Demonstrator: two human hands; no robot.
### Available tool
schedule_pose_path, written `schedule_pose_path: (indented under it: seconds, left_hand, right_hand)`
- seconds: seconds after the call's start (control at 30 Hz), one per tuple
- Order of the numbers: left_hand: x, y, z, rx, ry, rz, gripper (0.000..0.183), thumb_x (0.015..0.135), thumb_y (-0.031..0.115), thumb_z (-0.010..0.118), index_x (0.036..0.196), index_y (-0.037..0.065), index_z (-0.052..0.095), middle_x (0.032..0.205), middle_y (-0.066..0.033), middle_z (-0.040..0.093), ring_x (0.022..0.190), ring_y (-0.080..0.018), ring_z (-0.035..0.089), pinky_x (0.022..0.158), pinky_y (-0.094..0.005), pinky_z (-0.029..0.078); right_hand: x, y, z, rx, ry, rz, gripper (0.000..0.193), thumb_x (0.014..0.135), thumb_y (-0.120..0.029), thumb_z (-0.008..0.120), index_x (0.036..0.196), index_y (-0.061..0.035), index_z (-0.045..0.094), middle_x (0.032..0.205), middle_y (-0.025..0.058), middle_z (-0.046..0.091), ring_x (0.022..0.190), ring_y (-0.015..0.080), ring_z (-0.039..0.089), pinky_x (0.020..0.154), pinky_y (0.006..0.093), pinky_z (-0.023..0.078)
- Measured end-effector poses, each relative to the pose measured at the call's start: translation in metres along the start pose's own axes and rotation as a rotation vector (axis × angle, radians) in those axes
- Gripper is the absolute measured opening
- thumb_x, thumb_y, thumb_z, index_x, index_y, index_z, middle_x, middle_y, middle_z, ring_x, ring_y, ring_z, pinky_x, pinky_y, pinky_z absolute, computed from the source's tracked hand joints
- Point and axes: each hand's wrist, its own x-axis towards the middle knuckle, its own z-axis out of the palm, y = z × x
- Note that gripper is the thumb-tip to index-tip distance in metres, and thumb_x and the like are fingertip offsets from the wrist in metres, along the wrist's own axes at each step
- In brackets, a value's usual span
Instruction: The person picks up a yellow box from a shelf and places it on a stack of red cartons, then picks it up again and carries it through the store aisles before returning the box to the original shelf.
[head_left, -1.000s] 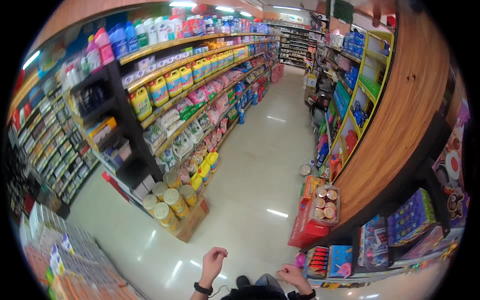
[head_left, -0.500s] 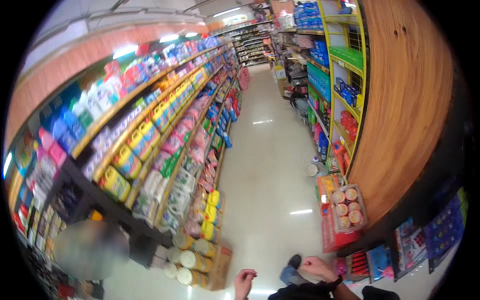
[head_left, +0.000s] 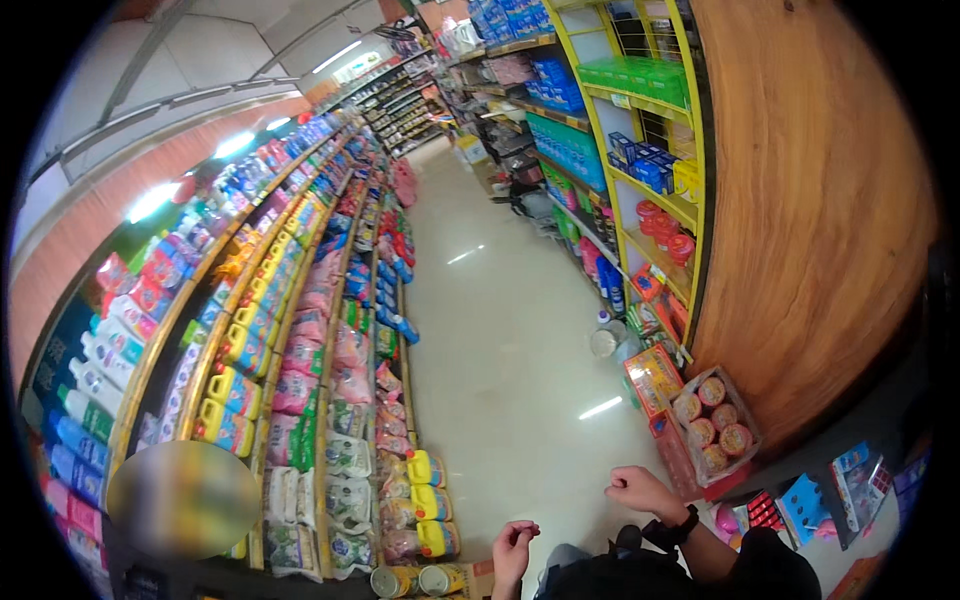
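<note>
My left hand [head_left: 514,552] is low in the middle of the view, over the pale floor. Its fingers are curled in, and no object shows in them. To the right and a little higher, my right hand [head_left: 645,492] is loosely closed, also with nothing visible in it, and a dark watch [head_left: 672,530] is on that wrist. Neither hand touches any goods. Nearest the right hand is a clear-wrapped pack of round tubs [head_left: 712,422] on a red box; nearest the left are yellow-lidded tins [head_left: 440,580] and yellow jugs [head_left: 433,505] by the shelf foot.
A long shelf of detergent bottles and bags [head_left: 300,350] lines the left side of the aisle floor [head_left: 490,330]. On the right stand a yellow rack [head_left: 655,205] and a wood-grain panel [head_left: 800,200]. A transparent jar [head_left: 605,343] sits on the floor beside the rack.
The view has shifted forward and tilted, bringing the left shelf closer and more upright. My right hand has risen, and my left hand has moved slightly right. Both stay curled.
</note>
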Motion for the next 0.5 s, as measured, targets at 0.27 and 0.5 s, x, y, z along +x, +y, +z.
schedule_pose_path:
  seconds: [0.27,0.5]
  left_hand:
    - [0.153,-0.011,-0.03,0.035,-0.133,0.03,0.012,0.097,0.001,0.059,0.104,-0.001,0.069,0.096,-0.0089,0.074,0.091,-0.0167,0.07,0.087,-0.0305,0.056]
    - [0.321,0.051,-0.06,0.019,-0.252,0.122,0.01,0.096,-0.002,0.059,0.102,-0.002,0.067,0.095,-0.0101,0.072,0.089,-0.0174,0.069,0.085,-0.0307,0.056]
  right_hand:
    - [0.086,0.01,-0.014,-0.181,0.167,0.249,0.029,0.082,-0.028,0.069,0.074,-0.0027,0.056,0.066,0.011,0.057,0.062,0.0238,0.056,0.06,0.0413,0.046]
    - [0.192,-0.086,-0.042,-0.076,0.285,0.257,0.028,0.087,-0.018,0.066,0.072,-0.0055,0.046,0.062,0.0037,0.044,0.061,0.0152,0.045,0.056,0.0365,0.04]
